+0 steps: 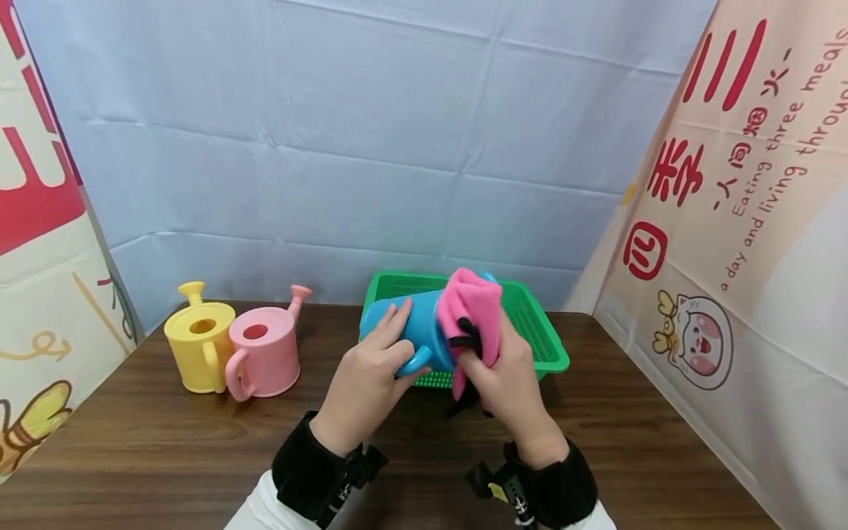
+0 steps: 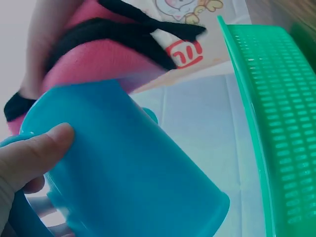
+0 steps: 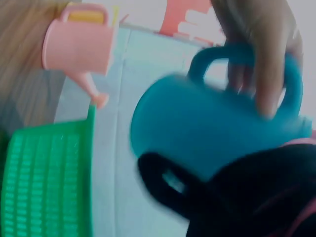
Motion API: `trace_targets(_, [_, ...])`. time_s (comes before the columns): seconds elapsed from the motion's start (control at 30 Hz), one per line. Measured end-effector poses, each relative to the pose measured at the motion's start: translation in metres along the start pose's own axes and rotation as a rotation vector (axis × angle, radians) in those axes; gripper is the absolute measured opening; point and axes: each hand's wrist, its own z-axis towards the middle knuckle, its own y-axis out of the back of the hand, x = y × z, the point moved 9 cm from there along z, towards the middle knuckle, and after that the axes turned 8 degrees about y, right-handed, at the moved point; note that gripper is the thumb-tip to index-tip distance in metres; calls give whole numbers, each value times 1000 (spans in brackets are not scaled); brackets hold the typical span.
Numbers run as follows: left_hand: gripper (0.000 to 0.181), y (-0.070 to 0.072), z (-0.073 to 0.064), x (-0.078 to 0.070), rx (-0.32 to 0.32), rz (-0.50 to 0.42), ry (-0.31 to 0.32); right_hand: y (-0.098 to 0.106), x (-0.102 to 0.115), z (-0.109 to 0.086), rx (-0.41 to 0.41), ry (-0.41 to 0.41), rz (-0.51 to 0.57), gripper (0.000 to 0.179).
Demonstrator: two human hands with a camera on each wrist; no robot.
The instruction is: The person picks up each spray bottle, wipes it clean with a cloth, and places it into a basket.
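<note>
A blue watering can [image 1: 420, 316] is tipped on its side above the table, its top toward the right. My left hand [image 1: 371, 375] grips it by the handle and body; the left wrist view shows the thumb [image 2: 39, 150] lying on the blue wall. In my right hand [image 1: 517, 375] is a pink cloth [image 1: 472, 298] with black strips, bunched against the can's top end. The can's opening is hidden by this cloth. Black edging [image 3: 173, 185] of the cloth overlaps the blue body in the blurred right wrist view.
Behind the hands sits a green perforated basket [image 1: 546, 353]. To the left, a yellow watering can [image 1: 192, 361] and a pink watering can [image 1: 274, 361] stand upright side by side on the brown wooden table [image 1: 165, 456]. Printed cloth hangs at both sides, pale blue cloth at the back.
</note>
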Motion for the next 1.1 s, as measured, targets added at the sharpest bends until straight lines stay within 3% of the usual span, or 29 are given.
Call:
trace_targets(0.1, [34,-1,-1,-3,16,-1,-14,7,-23,-3,-27,-186,7,28])
trace_targets(0.17, [34,-1,-1,-4,19,-1,-18,7,-27,-4,-24,-216,43,27])
trace_targets(0.23, [34,0,-1,-3,14,-9,-15,3,-19,-3,-1,-139,74,28])
trace_targets(0.37, [28,1,-1,2,-13,-21,-7,-9,17,0,57,152,109,51])
trace_targets(0.47, [19,2,-1,6,-36,-29,1,-18,37,0,101,298,112,68])
trace_targets(0.63, [41,4,-3,8,-60,-48,-2,-23,48,-3,123,385,117,71])
trace_targets(0.77, [47,3,-4,5,-55,-45,-26,-21,51,-4,75,407,65,64])
trace_targets(0.93, [30,1,-1,-3,-26,-17,-67,-11,44,-1,-34,335,-10,53])
trace_targets(1.0, [26,0,0,-6,-16,3,-84,-5,34,-1,-66,249,-28,48])
trace_targets(1.1, [34,-1,0,-9,-5,30,-100,2,16,0,-88,85,-50,39])
